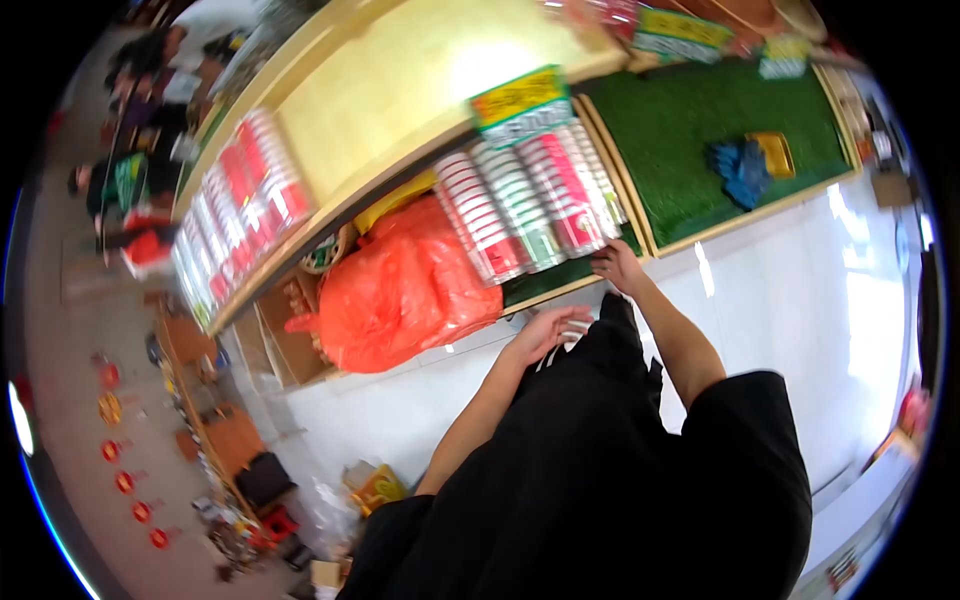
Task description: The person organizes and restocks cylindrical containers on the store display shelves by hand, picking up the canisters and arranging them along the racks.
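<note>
My right hand [618,268] is at the front edge of the display shelf, its fingers slightly bent and apart. Its fingertips are at the lower end of a pink row of stacked round containers [566,195], and I cannot tell whether they press on it. Beside that row lie a green-and-white row [515,200], a red-and-white row [480,220] and a pale row [597,175]. My left hand [548,333] hangs lower, in front of my body, with its fingers stretched out and nothing in it. Nearest to it is an orange-red plastic bag [405,285] on the shelf.
A price sign [520,105] stands over the rows. More stacked containers [240,200] sit on the upper wooden ledge [400,75]. To the right, green matting [690,130] holds a blue glove-like item [738,170] and a yellow tray [775,155]. An open cardboard box [290,335] is at left.
</note>
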{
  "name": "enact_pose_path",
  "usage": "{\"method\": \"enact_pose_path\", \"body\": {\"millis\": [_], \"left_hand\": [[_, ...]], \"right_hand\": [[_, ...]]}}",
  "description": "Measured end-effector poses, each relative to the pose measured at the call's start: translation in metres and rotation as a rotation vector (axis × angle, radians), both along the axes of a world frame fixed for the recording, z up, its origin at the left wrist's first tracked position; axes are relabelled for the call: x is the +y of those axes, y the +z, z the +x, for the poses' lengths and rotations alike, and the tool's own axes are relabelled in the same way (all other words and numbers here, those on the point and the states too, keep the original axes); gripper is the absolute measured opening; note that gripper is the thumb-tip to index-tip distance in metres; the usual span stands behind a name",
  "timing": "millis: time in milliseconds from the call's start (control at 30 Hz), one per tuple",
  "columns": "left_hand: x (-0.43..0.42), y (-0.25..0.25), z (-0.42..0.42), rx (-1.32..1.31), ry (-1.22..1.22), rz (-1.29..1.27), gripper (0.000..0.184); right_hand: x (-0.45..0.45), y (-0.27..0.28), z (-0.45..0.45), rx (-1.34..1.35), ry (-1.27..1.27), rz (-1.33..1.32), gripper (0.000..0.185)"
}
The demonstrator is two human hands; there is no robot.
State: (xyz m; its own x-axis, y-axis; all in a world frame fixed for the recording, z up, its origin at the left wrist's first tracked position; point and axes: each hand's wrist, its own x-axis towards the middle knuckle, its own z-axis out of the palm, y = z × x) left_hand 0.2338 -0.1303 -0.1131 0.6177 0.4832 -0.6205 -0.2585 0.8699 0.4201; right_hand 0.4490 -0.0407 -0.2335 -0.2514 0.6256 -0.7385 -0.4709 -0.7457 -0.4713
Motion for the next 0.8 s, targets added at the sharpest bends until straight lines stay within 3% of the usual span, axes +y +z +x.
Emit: {"method": "enact_pose_path", "body": {"millis": [67,167,233,300,433,567,633,700,767,800], "left_hand": [[-0.004,0.021,-0.030,-0.007,0.026,0.091,0.041],[-0.006,0.072,-0.084,0.041,0.092,0.291,0.043],[-0.008,0.115,-0.128,0.026,0.201,0.507,0.044],[-0.014,0.175,-0.173,0.033,0.347,0.708,0.039],[-0.043,0.272,-0.254,-0.059,0.614,0.997,0.036],[-0.075,0.324,-0.302,0.332,0.753,1.515,0.032],[-0.086,0.340,-0.307,0.429,0.760,1.657,0.031],[-0.094,0.351,-0.309,0.509,0.754,1.768,0.029],[-0.099,0.362,-0.312,0.559,0.746,1.830,0.027],[-0.103,0.361,-0.310,0.580,0.742,1.864,0.026]], "right_hand": [[-0.005,-0.013,0.004,0.015,-0.057,-0.063,0.048],[-0.024,0.019,-0.010,-0.127,-0.191,-0.072,0.041],[-0.040,-0.007,-0.008,-0.219,-0.175,-0.091,0.038],[-0.053,-0.031,-0.004,-0.302,0.011,-0.195,0.035],[-0.078,0.033,-0.063,-0.621,0.476,-0.003,0.032],[-0.074,0.075,-0.103,-0.654,0.816,0.249,0.030],[-0.059,0.080,-0.113,-0.591,0.810,0.260,0.027],[-0.037,0.131,-0.152,-0.622,0.749,0.355,0.027],[-0.010,0.161,-0.182,-0.630,0.641,0.579,0.021],[0.004,0.170,-0.198,-0.763,0.637,0.803,0.019]]}}
